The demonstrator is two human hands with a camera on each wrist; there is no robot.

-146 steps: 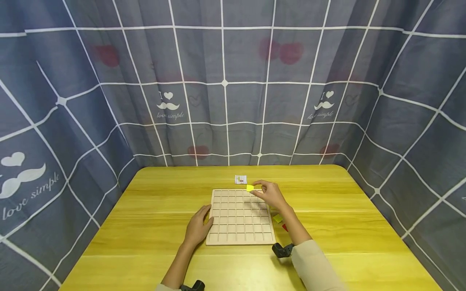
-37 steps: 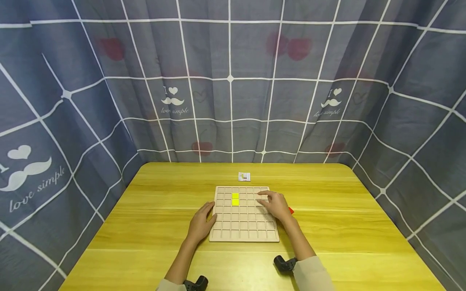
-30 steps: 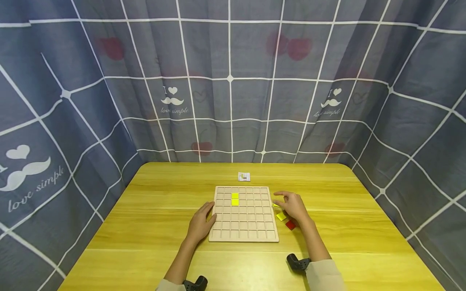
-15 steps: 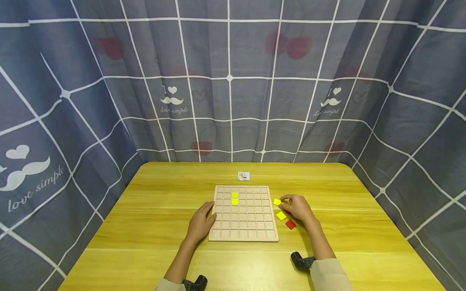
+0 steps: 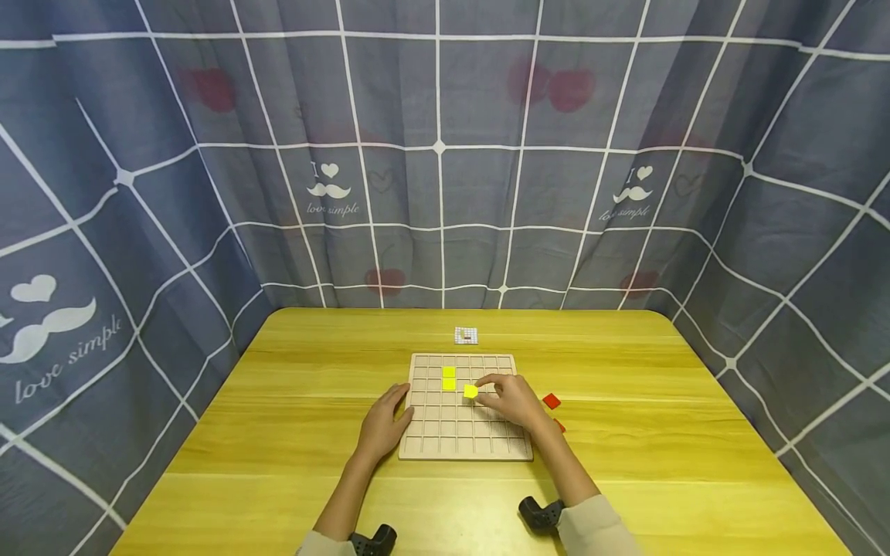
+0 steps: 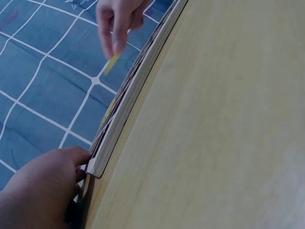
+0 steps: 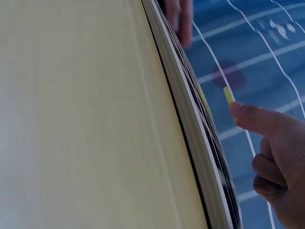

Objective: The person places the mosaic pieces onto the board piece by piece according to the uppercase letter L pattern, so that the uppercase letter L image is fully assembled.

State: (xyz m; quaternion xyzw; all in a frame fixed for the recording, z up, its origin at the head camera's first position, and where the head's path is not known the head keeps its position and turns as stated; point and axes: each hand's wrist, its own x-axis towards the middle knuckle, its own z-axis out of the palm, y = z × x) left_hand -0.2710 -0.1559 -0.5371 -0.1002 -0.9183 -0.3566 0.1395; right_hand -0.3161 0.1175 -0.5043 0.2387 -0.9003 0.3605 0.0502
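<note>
Board [image 5: 431, 445], right hand [image 5: 511, 398] pinching yellow tile [image 5: 470, 391] above free cells [image 5: 448, 426], left hand [image 5: 382, 425] relaxed against left edge [image 5: 402, 449]

Gridded blu curtain [image 5: 469, 189] hangs behind ylw wd table [image 5: 292, 417].

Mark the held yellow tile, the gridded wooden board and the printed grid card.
Held yellow tile [image 5: 470, 391]: head view, middle of its face.
Gridded wooden board [image 5: 448, 413]: head view, bare cell near its middle.
Printed grid card [image 5: 466, 336]: head view, its centre.
</note>
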